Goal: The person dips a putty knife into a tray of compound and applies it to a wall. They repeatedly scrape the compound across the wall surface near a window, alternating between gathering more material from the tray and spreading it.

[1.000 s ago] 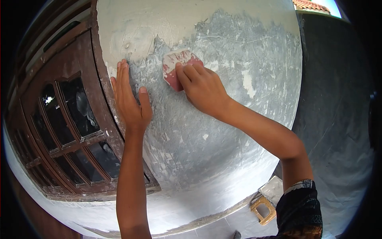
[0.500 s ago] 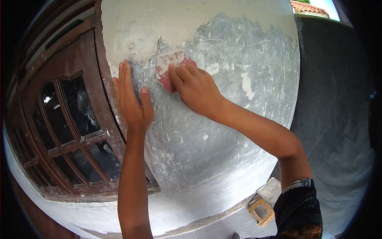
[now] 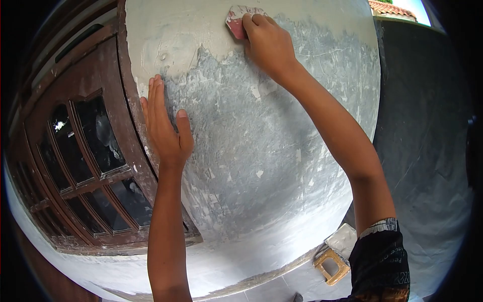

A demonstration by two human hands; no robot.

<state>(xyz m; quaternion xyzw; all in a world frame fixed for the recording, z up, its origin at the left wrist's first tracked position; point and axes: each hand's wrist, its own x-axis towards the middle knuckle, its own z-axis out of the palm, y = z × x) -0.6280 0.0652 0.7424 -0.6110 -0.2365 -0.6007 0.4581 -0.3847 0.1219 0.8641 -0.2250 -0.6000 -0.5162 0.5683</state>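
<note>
A grey wall [image 3: 241,146] with patchy pale plaster fills the middle of the view, its upper part covered in beige coating. My right hand [image 3: 269,45] grips a flat reddish pad [image 3: 237,24] with whitish smears and holds it against the beige part near the top. Lower and to the left, my left hand [image 3: 168,126] rests on the wall beside the door frame, fingers pointing up and thumb apart, with nothing in it.
At the left is a brown wooden door or window [image 3: 75,146] with glass panes. A dark sheet [image 3: 422,131] hangs at the right. Low on the right, a yellowish stool [image 3: 331,267] stands on the tiled floor beside a whitish object [image 3: 343,240].
My right hand has moved up and slightly right with the reddish pad, from the grey area onto the beige coating. My left hand has stayed almost in place.
</note>
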